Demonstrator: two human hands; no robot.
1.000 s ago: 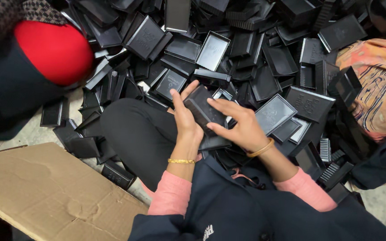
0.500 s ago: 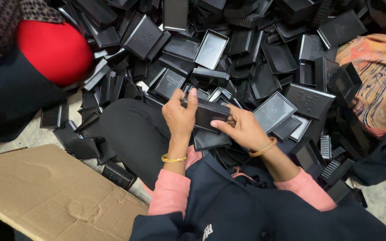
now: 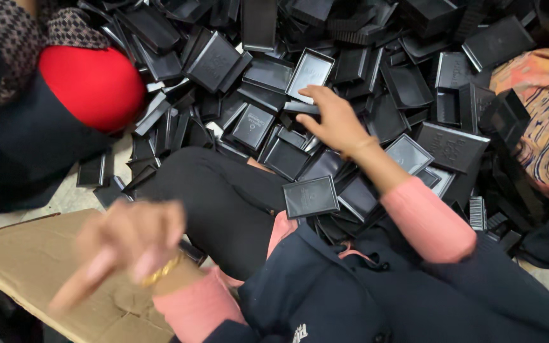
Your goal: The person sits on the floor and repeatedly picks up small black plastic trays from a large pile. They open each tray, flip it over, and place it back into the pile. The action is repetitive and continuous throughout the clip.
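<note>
A large heap of shallow black rectangular plastic trays is being reached into by the right hand, fingers spread, nothing grasped. The trays are judged light, stiff, best pinched by rims. The blurred left hand is being held empty over flattened brown cardboard.

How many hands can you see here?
2. The left hand is blurred over the cardboard sheet; the right hand reaches into the black tray pile. Others may be hidden.
</note>
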